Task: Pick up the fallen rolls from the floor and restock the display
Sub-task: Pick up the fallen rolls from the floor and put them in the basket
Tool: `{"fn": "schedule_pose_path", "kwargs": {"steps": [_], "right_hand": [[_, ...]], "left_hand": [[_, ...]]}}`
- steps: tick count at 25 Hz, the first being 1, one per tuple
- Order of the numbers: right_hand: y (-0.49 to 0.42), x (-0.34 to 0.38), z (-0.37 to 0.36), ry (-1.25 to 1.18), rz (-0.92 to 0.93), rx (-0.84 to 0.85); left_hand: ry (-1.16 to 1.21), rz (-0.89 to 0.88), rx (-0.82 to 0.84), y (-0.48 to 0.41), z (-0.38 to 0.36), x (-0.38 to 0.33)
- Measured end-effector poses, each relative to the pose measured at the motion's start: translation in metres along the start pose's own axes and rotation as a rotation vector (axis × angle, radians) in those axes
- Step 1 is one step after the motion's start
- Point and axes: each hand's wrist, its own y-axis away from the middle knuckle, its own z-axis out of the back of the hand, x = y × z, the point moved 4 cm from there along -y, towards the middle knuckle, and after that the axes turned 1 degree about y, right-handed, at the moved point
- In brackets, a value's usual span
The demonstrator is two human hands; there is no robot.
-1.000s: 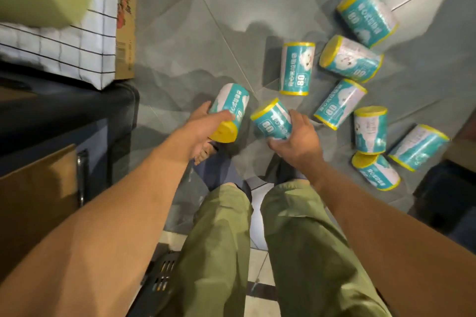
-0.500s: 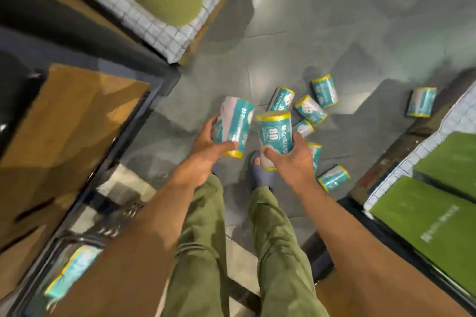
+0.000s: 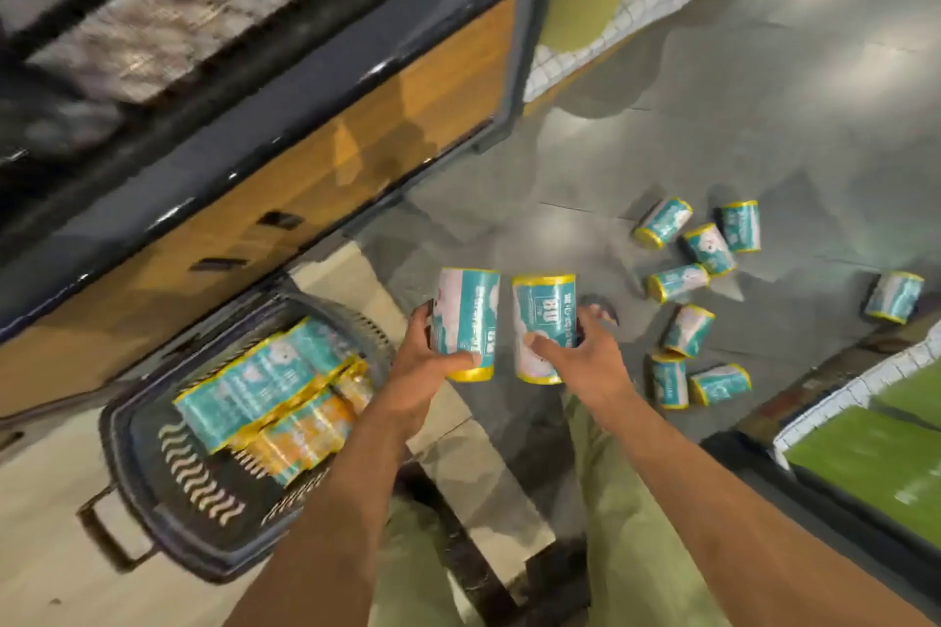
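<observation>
Left grip (image 3: 425, 364) curled round one teal roll (image 3: 466, 321), thumb across its lower end. Right grip (image 3: 585, 362) curled round a second roll (image 3: 542, 323). Both rolls are upright, side by side and close together, held clear of the floor (image 3: 713, 127) and just right of the dark basket (image 3: 193, 479). The basket holds several packs (image 3: 254, 382) in the same wrapper, lying flat; count not readable through blur. Left on the floor: seven rolls in a loose cluster (image 3: 687, 330) to the right, and one stray roll (image 3: 894, 296) well apart, near the right-hand shelf edge. Judgement: pick-up is partly done, with this pair in hand and eight more to collect. The wood-fronted shelf unit (image 3: 305, 158) at left is blurred and no roll can be seen set on any display, so restocking looks not yet begun. The pair seems bound for the basket, though that is inference only
</observation>
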Motion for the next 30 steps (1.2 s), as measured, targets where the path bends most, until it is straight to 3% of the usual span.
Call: {"fn": "schedule_pose_path", "kwargs": {"steps": [7,13,18,23,27,30], "right_hand": [[0.132,-0.006,-0.211,0.106,0.036,0.099],[0.158,-0.042,-0.377,0.198,0.014,0.305],[0.108,-0.09,-0.481,0.337,0.011,0.48],[0.065,-0.145,-0.556,0.481,-0.003,0.527],[0.041,-0.18,-0.588,0.551,0.041,0.485],[0.03,-0.195,-0.59,0.555,0.064,0.463]], "left_hand": [[0.028,-0.088,-0.218,0.117,0.236,0.095],[0.151,0.02,-0.49,0.151,0.379,0.215],[0.088,0.171,-0.613,0.09,0.441,0.304],[-0.317,0.291,-0.725,0.029,0.455,0.34],[-0.296,0.227,-0.854,-0.002,0.442,0.355],[-0.301,0.147,-0.85,-0.009,0.441,0.375]]}}
